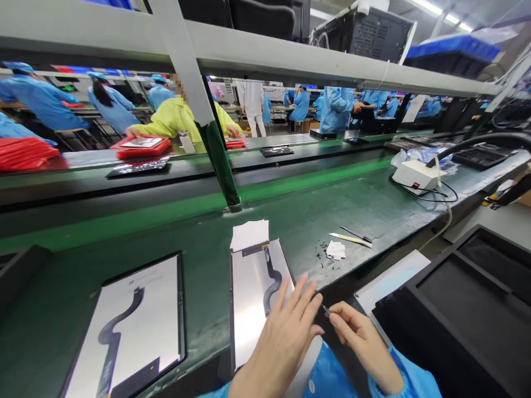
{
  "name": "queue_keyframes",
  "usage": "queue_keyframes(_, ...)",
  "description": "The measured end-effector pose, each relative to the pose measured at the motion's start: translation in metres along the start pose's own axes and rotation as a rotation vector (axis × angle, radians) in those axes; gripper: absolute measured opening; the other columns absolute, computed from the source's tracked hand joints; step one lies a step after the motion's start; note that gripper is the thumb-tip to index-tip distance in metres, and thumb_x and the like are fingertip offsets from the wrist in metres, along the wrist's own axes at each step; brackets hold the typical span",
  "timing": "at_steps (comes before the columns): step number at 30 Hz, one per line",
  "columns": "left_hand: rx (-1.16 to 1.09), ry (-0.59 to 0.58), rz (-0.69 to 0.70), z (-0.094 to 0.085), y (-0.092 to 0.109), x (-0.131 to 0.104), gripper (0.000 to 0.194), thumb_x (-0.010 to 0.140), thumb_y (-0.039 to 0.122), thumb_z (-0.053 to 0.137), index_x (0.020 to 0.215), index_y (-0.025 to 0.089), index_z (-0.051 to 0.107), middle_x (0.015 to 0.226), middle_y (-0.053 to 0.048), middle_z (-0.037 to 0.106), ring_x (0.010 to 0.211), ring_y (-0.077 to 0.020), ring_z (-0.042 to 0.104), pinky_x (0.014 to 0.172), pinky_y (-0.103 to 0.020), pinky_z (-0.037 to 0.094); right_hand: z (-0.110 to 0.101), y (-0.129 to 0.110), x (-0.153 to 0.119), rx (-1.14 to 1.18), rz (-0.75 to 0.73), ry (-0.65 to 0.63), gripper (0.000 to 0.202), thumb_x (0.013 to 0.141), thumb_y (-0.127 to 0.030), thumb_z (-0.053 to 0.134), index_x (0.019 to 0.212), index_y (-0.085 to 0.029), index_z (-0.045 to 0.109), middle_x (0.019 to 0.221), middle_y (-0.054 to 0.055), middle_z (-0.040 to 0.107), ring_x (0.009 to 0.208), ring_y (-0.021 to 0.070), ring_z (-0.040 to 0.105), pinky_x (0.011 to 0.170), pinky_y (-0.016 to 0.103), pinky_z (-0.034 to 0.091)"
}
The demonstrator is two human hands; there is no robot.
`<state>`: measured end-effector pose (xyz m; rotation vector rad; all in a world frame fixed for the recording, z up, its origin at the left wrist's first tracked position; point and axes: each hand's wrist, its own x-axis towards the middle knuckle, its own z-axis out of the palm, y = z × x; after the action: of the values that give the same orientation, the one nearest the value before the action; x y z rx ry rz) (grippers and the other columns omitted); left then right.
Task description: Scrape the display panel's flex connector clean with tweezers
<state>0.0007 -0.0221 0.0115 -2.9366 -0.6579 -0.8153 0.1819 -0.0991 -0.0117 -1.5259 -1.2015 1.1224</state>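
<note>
While the left hand (286, 326) is being spread, fingers extended, over the right edge of the display panel (249, 293), a small dark item (327, 310) is being pinched between the right thumb and forefinger (348, 320). The panel is being supported on the green bench (211, 271), beside a second panel (155, 309). Handling is apparently being carried out partway: a curved flex cable (270, 268) is already being borne by the panel, black scraps (321, 255) are being left nearby, and what remains is not being shown.
</note>
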Motion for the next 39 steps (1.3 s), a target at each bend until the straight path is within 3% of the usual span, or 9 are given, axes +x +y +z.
queue_keyframes(3,-0.107,-0.053,0.074,0.002,-0.002,0.028,0.02,0.099,0.013,0.049,0.115,0.014,0.06,0.112,-0.011,0.072,0.126,-0.0302,0.059,0.117,-0.059,0.028,-0.008,-0.008,0.005,-0.171,-0.119,-0.028,0.027,0.096,-0.046,0.048,0.085,-0.022,0.057,0.079,0.001,0.066,0.072,0.0176,0.06,0.066,0.029,0.042)
queue_keyframes(5,-0.235,-0.161,0.087,0.003,-0.012,0.041,0.019,0.096,0.007,0.046,0.094,0.018,0.062,0.088,-0.004,0.072,0.097,-0.0232,0.07,0.118,-0.056,0.028,-0.017,-0.014,0.01,-0.246,-0.168,-0.029,0.019,0.095,-0.039,0.048,0.086,-0.023,0.053,0.077,0.0,0.067,0.069,0.0174,0.061,0.064,0.028,0.042)
queue_keyframes(9,-0.6,-0.239,-0.07,0.005,-0.035,0.057,0.023,0.09,0.007,0.044,0.077,0.021,0.057,0.073,0.003,0.064,0.07,-0.0166,0.065,0.118,-0.06,0.019,-0.037,-0.034,0.027,-0.328,-0.284,-0.007,0.011,0.092,-0.028,0.05,0.082,-0.024,0.053,0.072,-0.001,0.067,0.064,0.0158,0.061,0.059,0.026,0.042)
queue_keyframes(14,-0.814,-0.169,-0.188,0.01,-0.05,0.081,0.018,0.098,0.029,0.044,0.089,0.024,0.059,0.077,0.0,0.069,0.077,-0.0186,0.067,0.098,-0.037,0.048,-0.058,-0.054,0.07,-0.299,-0.468,0.045,0.018,0.097,-0.037,0.05,0.093,-0.023,0.061,0.077,0.001,0.071,0.066,0.0165,0.066,0.06,0.026,0.047)
queue_keyframes(17,-0.903,-0.052,-0.341,0.015,-0.064,0.09,0.03,0.101,0.04,0.036,0.09,0.022,0.058,0.082,-0.004,0.072,0.088,-0.021,0.069,0.088,-0.032,0.051,-0.075,-0.045,0.109,-0.458,-0.501,0.368,0.038,0.103,-0.046,0.035,0.112,-0.022,0.062,0.088,0.005,0.073,0.073,0.0188,0.066,0.063,0.03,0.048)
queue_keyframes(20,-0.931,0.086,-0.499,0.02,-0.084,0.092,0.033,0.095,0.049,0.049,0.085,0.02,0.06,0.096,-0.007,0.072,0.097,-0.0239,0.066,0.089,-0.034,0.048,-0.085,-0.022,0.144,-0.577,-0.461,0.543,0.036,0.101,-0.043,0.04,0.086,-0.024,0.067,0.092,0.009,0.07,0.09,0.0256,0.061,0.074,0.037,0.045)
queue_keyframes(23,-0.958,0.157,-0.601,0.024,-0.098,0.09,0.036,0.085,0.055,0.061,0.08,0.019,0.064,0.089,-0.005,0.07,0.084,-0.0218,0.064,0.078,-0.031,0.049,-0.082,0.003,0.163,-0.698,-0.447,0.581,0.032,0.098,-0.031,0.048,0.071,-0.025,0.064,0.082,0.007,0.065,0.086,0.0252,0.058,0.073,0.037,0.042)
queue_keyframes(31,-1.06,0.189,-0.645,0.029,-0.1,0.089,0.041,0.073,0.056,0.073,0.082,0.016,0.07,0.081,-0.006,0.071,0.071,-0.0197,0.063,0.072,-0.033,0.05,-0.082,0.016,0.172,-0.758,-0.465,0.575,0.03,0.097,-0.027,0.043,0.067,-0.026,0.05,0.073,0.004,0.059,0.075,0.0229,0.059,0.068,0.033,0.044)
queue_keyframes(39,-1.101,0.181,-0.612,0.024,-0.095,0.092,0.029,0.077,0.046,0.071,0.078,0.017,0.071,0.085,-0.007,0.074,0.079,-0.0219,0.066,0.078,-0.034,0.052,-0.056,-0.011,0.128,-0.583,-0.468,0.506,0.037,0.105,-0.041,0.027,0.098,-0.026,0.06,0.064,-0.004,0.062,0.06,0.0176,0.063,0.059,0.027,0.047)
